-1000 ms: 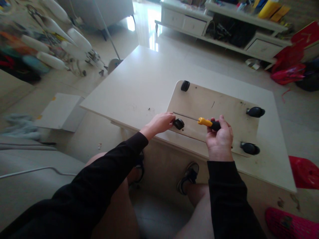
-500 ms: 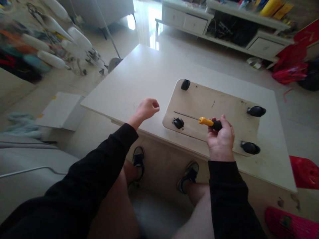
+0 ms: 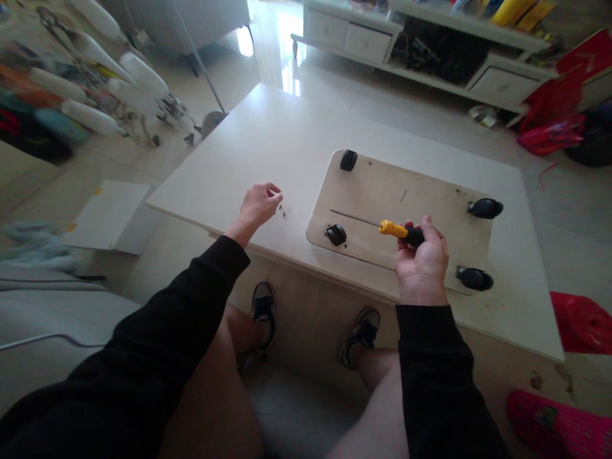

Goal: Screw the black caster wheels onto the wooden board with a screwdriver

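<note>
My right hand [image 3: 421, 260] is closed round the black and yellow handle of a screwdriver [image 3: 393, 229]. Its long thin shaft points left over a beige board [image 3: 377, 191] lying on the white table. Black caster wheels sit at the board's corners, among them the near-left caster [image 3: 336, 235] below the shaft's tip. Left of the board, my left hand [image 3: 261, 203] hovers low at the tabletop, fingers bent with a small gap between thumb and forefinger. Small dark bits like screws [image 3: 284, 214] lie just beside those fingertips; nothing shows in that hand.
The white table [image 3: 229, 166] reaches out past the board on all sides. A white box [image 3: 112, 213] stands on the floor at left, near a rack with white padded bars [image 3: 143, 73]. Beyond the table is a white cabinet [image 3: 344, 38]. A red stool [image 3: 581, 324] is at right.
My left hand has shifted left, its fingers loosening from a closed curl, and the small dark bits now show beside it. My right hand keeps the screwdriver in nearly the same place.
</note>
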Tool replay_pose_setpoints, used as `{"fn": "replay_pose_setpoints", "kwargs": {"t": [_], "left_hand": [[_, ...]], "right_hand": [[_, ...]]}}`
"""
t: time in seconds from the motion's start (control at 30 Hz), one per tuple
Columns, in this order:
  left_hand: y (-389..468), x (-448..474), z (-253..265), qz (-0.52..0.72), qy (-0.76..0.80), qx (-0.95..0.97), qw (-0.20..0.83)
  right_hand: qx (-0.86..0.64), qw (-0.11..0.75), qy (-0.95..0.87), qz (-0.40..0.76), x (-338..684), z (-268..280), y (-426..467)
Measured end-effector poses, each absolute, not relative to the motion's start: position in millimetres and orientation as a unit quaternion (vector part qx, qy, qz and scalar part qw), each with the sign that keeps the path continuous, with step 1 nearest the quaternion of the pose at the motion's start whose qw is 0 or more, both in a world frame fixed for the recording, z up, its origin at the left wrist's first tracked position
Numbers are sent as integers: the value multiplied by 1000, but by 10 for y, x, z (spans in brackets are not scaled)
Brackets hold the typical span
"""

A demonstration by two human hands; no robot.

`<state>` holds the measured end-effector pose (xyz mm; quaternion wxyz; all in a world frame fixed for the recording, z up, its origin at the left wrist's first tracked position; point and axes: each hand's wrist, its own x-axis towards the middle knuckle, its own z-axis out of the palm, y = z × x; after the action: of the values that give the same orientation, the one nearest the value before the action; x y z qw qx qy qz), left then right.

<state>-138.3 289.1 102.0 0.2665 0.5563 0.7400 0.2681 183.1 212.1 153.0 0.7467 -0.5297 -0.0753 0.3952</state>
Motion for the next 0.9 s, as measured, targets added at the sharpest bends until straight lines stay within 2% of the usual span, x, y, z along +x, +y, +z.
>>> {"fn": "replay_pose_setpoints", "kwargs": {"t": [0.17, 0.37, 0.57, 0.73, 0.9], "left_hand": [[2788, -1148, 1180, 295, 697, 585, 292], [2539, -736, 1253, 276, 559, 697, 354], [2320, -424, 1334, 241, 512, 780, 267], [2210, -225, 1251, 197, 516, 817, 165], [2122, -124, 1125, 188, 553, 801, 133]], "right_hand": [[-536, 768, -70, 344, 1929, 1572, 2164], [-511, 819, -103, 239, 2078, 1651, 2183], [-501, 832, -175, 165, 2087, 1735, 2138], [-509, 817, -215, 165, 2015, 1721, 2123], [-529, 792, -248, 179, 1914, 1750, 2066]]}}
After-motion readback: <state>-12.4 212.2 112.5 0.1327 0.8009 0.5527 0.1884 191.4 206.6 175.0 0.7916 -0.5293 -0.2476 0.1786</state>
